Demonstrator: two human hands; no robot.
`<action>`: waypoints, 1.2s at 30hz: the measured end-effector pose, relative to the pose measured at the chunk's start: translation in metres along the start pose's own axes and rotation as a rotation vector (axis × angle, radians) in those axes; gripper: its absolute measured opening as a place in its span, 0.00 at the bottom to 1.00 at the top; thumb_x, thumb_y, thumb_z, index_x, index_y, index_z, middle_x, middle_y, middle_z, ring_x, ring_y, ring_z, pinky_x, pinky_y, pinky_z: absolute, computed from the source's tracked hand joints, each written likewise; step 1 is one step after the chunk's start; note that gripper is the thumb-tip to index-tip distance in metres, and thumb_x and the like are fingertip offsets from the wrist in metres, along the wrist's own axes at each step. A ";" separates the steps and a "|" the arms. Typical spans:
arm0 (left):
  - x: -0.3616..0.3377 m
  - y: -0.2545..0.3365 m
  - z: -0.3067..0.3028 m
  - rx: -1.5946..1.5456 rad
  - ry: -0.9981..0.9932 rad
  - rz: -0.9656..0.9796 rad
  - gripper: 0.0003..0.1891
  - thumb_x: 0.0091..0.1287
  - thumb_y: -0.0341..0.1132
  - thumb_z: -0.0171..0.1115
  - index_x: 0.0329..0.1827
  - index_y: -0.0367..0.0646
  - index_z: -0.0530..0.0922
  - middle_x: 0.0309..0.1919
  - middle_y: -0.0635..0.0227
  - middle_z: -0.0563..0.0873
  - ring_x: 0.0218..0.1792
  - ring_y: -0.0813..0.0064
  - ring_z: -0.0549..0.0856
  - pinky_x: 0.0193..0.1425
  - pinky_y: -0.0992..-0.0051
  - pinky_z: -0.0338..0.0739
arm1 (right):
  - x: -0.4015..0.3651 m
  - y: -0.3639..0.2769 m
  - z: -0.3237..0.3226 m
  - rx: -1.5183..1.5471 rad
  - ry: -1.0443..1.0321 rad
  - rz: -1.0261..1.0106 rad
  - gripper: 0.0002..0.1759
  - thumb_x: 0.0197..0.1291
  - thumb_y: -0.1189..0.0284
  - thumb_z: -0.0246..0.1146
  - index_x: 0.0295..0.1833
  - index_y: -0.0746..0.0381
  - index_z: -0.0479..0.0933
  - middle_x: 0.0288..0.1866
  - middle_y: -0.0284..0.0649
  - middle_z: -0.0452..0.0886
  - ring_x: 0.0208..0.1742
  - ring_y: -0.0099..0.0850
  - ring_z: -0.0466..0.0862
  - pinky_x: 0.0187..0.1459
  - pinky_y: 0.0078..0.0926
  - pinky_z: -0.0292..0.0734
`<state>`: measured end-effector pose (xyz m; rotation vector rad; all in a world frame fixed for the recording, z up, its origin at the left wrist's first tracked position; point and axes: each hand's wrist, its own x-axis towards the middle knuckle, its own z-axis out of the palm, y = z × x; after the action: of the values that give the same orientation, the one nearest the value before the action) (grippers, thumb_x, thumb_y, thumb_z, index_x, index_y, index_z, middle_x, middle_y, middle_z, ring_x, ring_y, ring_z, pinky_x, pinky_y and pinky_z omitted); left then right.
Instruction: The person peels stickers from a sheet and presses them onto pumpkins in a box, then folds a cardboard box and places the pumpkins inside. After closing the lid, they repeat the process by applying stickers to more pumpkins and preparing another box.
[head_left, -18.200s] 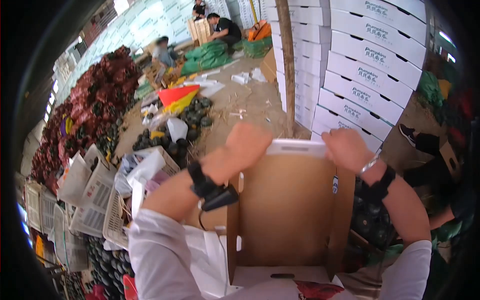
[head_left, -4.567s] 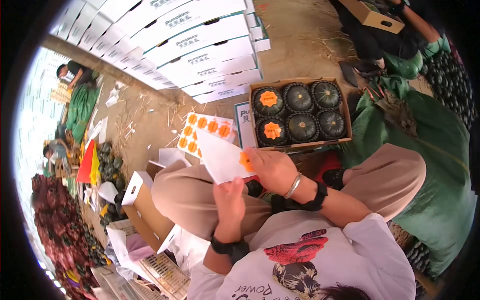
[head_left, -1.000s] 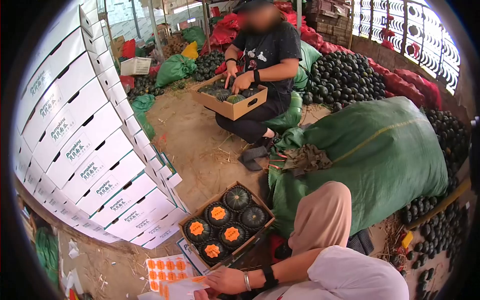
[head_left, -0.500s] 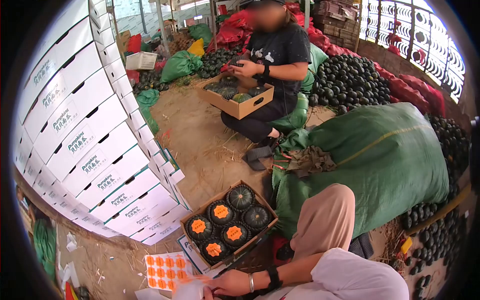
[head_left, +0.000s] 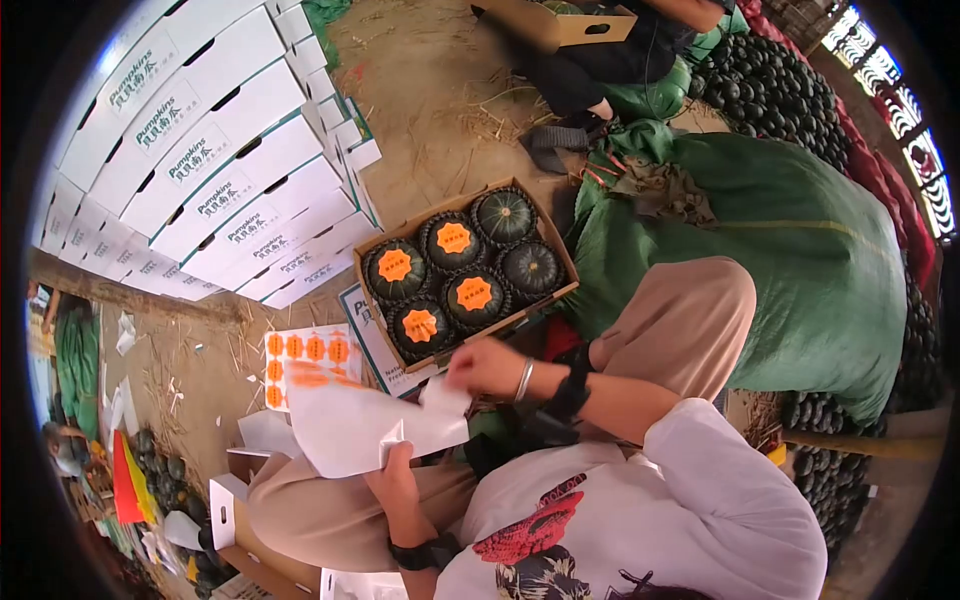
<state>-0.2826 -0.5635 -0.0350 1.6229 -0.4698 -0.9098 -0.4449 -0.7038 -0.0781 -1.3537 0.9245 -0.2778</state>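
My left hand pinches the lower edge of a white sticker sheet, with blurred orange showing along its far edge. My right hand, slightly blurred, has its fingers closed at the sheet's curled right corner. Just beyond the hands, an open cardboard box holds several dark green pumpkins in black netted sleeves. Orange scalloped stickers sit on most of them; the two pumpkins at the right side show none. Another sheet of orange stickers lies on the ground, partly under the held one.
White pumpkin cartons are stacked high at left. A big green sack bulges at right, with loose pumpkins heaped behind. Across from me a seated person has an open box on their lap. Another carton is at lower left.
My view has tilted down. Both hands and the white sheet have come up into fuller view, the sheet spread out between them. The box of pumpkins appears higher in the picture.
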 end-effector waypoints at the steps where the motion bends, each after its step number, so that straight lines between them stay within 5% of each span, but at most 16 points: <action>1: 0.003 -0.001 0.000 -0.014 0.010 -0.001 0.19 0.47 0.24 0.56 0.45 0.29 0.73 0.41 0.62 0.78 0.42 0.69 0.76 0.50 0.76 0.69 | 0.011 0.019 -0.021 -0.132 0.246 -0.112 0.07 0.49 0.71 0.64 0.29 0.65 0.79 0.24 0.40 0.81 0.25 0.26 0.80 0.29 0.24 0.75; 4: 0.012 -0.018 -0.007 0.084 -0.039 0.073 0.19 0.46 0.24 0.55 0.44 0.30 0.73 0.41 0.63 0.78 0.42 0.69 0.76 0.49 0.77 0.69 | 0.036 0.047 -0.101 -0.833 0.945 -0.518 0.08 0.52 0.69 0.61 0.25 0.62 0.77 0.23 0.43 0.78 0.24 0.40 0.79 0.27 0.34 0.75; 6: 0.013 -0.019 -0.006 0.128 -0.105 0.095 0.19 0.46 0.24 0.55 0.44 0.30 0.74 0.41 0.63 0.78 0.42 0.70 0.76 0.49 0.76 0.69 | 0.038 0.045 -0.143 -1.090 1.040 -0.653 0.08 0.50 0.71 0.60 0.23 0.61 0.72 0.21 0.41 0.77 0.24 0.39 0.78 0.27 0.35 0.75; 14: 0.016 -0.017 -0.004 0.128 -0.201 0.132 0.18 0.48 0.22 0.54 0.45 0.31 0.74 0.41 0.63 0.78 0.42 0.72 0.76 0.50 0.75 0.70 | 0.041 0.107 -0.156 -1.305 0.628 -0.487 0.02 0.47 0.76 0.58 0.29 0.62 0.74 0.31 0.41 0.79 0.31 0.36 0.81 0.35 0.31 0.77; 18: 0.014 -0.013 0.000 0.120 -0.182 0.130 0.16 0.49 0.23 0.54 0.44 0.31 0.75 0.41 0.63 0.78 0.42 0.72 0.76 0.50 0.75 0.70 | 0.037 0.112 -0.150 -1.291 0.707 -0.546 0.07 0.55 0.74 0.56 0.37 0.63 0.77 0.39 0.40 0.80 0.42 0.34 0.81 0.45 0.29 0.77; 21: 0.016 -0.010 0.001 0.109 -0.180 0.136 0.15 0.50 0.23 0.55 0.43 0.31 0.75 0.40 0.64 0.79 0.41 0.72 0.77 0.49 0.75 0.70 | 0.030 0.106 -0.150 -1.274 0.531 -0.390 0.11 0.58 0.72 0.55 0.43 0.63 0.76 0.47 0.41 0.79 0.53 0.34 0.76 0.54 0.29 0.72; 24: 0.016 -0.011 0.000 0.083 -0.153 0.075 0.15 0.51 0.23 0.55 0.43 0.31 0.75 0.39 0.64 0.79 0.40 0.73 0.77 0.48 0.76 0.70 | 0.044 0.115 -0.149 -1.137 0.664 -0.322 0.17 0.58 0.71 0.55 0.54 0.60 0.71 0.57 0.46 0.72 0.62 0.39 0.68 0.61 0.32 0.65; 27: 0.013 -0.004 -0.001 0.059 -0.070 0.004 0.15 0.51 0.23 0.55 0.44 0.30 0.75 0.39 0.64 0.80 0.40 0.73 0.78 0.48 0.76 0.71 | 0.041 0.110 -0.131 -1.386 0.720 -0.265 0.24 0.59 0.70 0.53 0.63 0.53 0.64 0.62 0.51 0.65 0.65 0.46 0.62 0.63 0.38 0.60; 30: 0.019 -0.011 0.002 -0.104 -0.026 0.158 0.15 0.51 0.22 0.56 0.44 0.30 0.74 0.39 0.64 0.80 0.39 0.74 0.78 0.48 0.76 0.71 | 0.029 0.094 -0.117 -1.312 0.576 0.151 0.24 0.60 0.70 0.51 0.64 0.47 0.62 0.64 0.54 0.61 0.65 0.51 0.60 0.63 0.42 0.59; 31: 0.020 -0.013 0.003 -0.139 -0.020 0.205 0.15 0.51 0.21 0.57 0.44 0.31 0.75 0.39 0.65 0.79 0.38 0.76 0.77 0.46 0.76 0.72 | 0.025 0.062 -0.113 -1.175 0.337 0.401 0.24 0.61 0.70 0.49 0.64 0.46 0.62 0.63 0.54 0.62 0.65 0.52 0.59 0.62 0.43 0.58; 34: 0.012 -0.022 -0.002 -0.147 -0.042 0.222 0.17 0.50 0.20 0.58 0.45 0.32 0.74 0.40 0.65 0.79 0.39 0.76 0.77 0.46 0.76 0.72 | -0.005 0.012 -0.063 -1.468 0.491 0.000 0.25 0.58 0.65 0.56 0.62 0.50 0.66 0.53 0.49 0.73 0.60 0.44 0.69 0.60 0.34 0.63; 36: 0.004 -0.022 -0.011 -0.144 -0.061 0.169 0.20 0.48 0.20 0.56 0.48 0.32 0.72 0.42 0.63 0.79 0.42 0.72 0.77 0.49 0.73 0.71 | -0.014 -0.020 -0.025 -0.809 0.271 -0.372 0.22 0.55 0.62 0.58 0.56 0.54 0.72 0.45 0.50 0.77 0.49 0.43 0.75 0.51 0.32 0.70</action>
<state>-0.2758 -0.5538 -0.0565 1.4059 -0.5623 -0.8478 -0.4651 -0.7174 -0.0523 -2.2870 1.0542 -0.3992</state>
